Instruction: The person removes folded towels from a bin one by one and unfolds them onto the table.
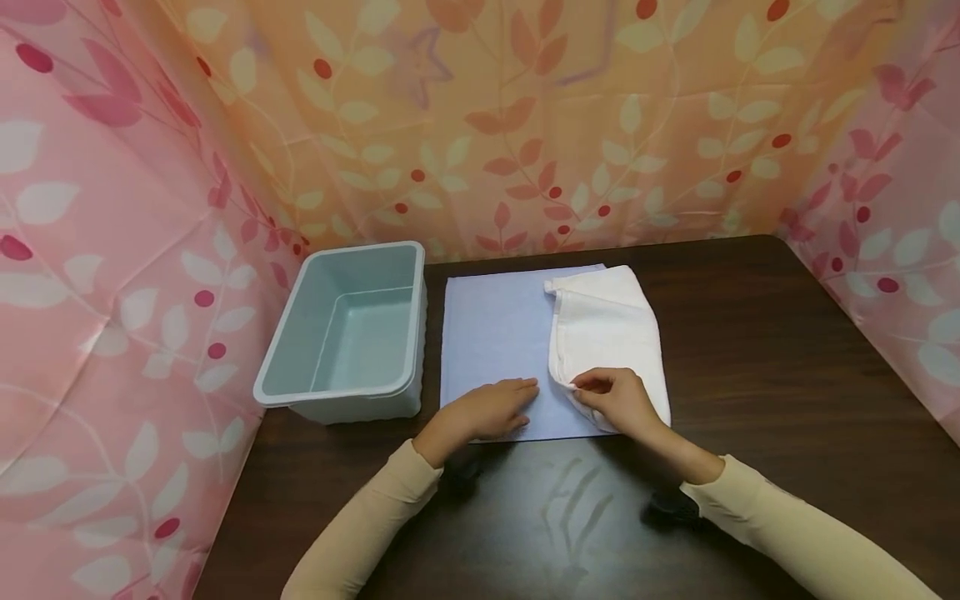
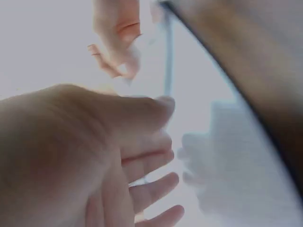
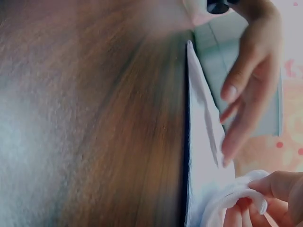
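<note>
A white towel (image 1: 611, 333), partly folded over itself, lies across the right part of a flat lavender cloth or mat (image 1: 491, 333). My right hand (image 1: 618, 400) pinches the towel's near left edge between thumb and fingers, and the edge curls up there in the right wrist view. To its left, my left hand (image 1: 491, 410) hovers over or lightly touches the lavender sheet, its fingers fairly straight and holding nothing. In the left wrist view the left hand (image 2: 94, 123) has its fingers spread, close to the right hand (image 2: 116, 38); blur and glare hide the cloth's detail.
A pale blue-grey plastic bin (image 1: 352, 408) stands left of the lavender sheet, with nothing visible inside. Everything rests on a dark wooden table (image 1: 765, 358). Floral curtains (image 1: 525, 125) hang behind and at both sides.
</note>
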{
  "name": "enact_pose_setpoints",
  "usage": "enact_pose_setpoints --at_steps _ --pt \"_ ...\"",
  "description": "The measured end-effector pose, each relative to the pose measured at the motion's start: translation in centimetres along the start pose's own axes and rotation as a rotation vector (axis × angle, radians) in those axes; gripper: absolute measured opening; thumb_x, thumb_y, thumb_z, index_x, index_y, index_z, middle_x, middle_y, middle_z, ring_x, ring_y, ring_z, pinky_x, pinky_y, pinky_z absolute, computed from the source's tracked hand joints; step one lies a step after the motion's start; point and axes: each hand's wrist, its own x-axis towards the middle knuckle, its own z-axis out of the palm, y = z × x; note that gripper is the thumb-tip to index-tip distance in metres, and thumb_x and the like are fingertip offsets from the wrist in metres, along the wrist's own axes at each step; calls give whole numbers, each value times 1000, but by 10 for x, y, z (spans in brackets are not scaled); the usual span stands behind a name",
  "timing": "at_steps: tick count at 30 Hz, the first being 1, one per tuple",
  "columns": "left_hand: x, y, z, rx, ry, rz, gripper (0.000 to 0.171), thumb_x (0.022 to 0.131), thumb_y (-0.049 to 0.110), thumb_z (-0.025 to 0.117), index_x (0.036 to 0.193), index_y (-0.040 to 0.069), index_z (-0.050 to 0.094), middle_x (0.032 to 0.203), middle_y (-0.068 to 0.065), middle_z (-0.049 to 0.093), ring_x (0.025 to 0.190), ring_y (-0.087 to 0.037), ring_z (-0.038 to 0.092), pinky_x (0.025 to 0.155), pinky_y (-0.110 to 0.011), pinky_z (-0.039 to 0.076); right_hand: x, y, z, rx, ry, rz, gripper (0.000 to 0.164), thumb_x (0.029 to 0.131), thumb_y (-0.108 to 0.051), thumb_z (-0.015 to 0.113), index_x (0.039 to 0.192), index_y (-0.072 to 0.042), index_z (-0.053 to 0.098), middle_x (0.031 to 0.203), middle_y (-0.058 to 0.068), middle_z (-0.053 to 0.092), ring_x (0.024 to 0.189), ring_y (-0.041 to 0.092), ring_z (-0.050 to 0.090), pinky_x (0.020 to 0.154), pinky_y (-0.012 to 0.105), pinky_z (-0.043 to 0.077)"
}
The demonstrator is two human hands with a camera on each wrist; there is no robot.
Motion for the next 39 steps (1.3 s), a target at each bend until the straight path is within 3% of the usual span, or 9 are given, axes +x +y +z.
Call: enact_pose_setpoints --at_steps 4,8,12,16,22,26,32,39 --pt "26 -4 -18 -9 -16 -108 69 96 29 64 154 6 33 164 -8 30 152 -24 29 124 -37 28 1 3 -3 22 2 12 12 83 -6 76 94 -3 77 88 14 77 68 -2 63 64 16 51" --pt "56 -22 -31 -66 -26 -201 84 91 31 71 157 6 25 167 -9 20 155 -26 21 125 -41 25 1 4 -3 40 3 24 11 83 -7 76 94 -4 77 88 14 77 67 -2 63 64 16 51" --pt "86 -43 -38 -92 -8 -228 96 87 37 75 158 6 20 168 -9 13 156 -27 15 126 -43 22 0 5 -4 53 5 27 12 84 -6 76 95 -4 77 90 15 77 69 -2 64 66 15 52" --pt "106 -56 -40 -123 2 -224 107 81 45 79 159 9 14 169 -8 7 157 -29 7 127 -46 17 -1 7 -5 45 8 16 11 84 -6 76 94 -4 77 91 15 77 70 0 65 66 15 52" --pt "117 -63 -39 -160 -34 -272 116 77 53 80 161 19 7 170 0 -2 158 -26 -2 128 -49 10 -3 5 -10 -17 23 -49 9 83 -7 77 92 -9 78 85 9 77 67 1 62 63 17 51" --pt "119 -63 -40 -177 -44 -300 118 75 53 81 161 19 7 170 1 -4 158 -26 -4 128 -51 8 -9 -2 -16 -76 33 -108 10 82 -8 77 90 -14 78 83 3 77 62 2 60 59 19 51" --pt "119 -62 -43 -200 -63 -317 120 74 51 83 161 19 7 170 1 -5 158 -26 -6 128 -52 8 -22 -12 -27 -138 43 -266 15 78 -3 79 88 -15 78 81 -2 77 66 -4 60 59 17 52" --pt "118 -60 -46 -200 -69 -322 121 73 50 83 161 18 6 170 -1 -4 158 -27 -5 128 -51 8 -43 -16 -40 -159 -30 -345 22 73 5 78 83 -14 75 77 -5 74 69 -7 60 58 15 52"
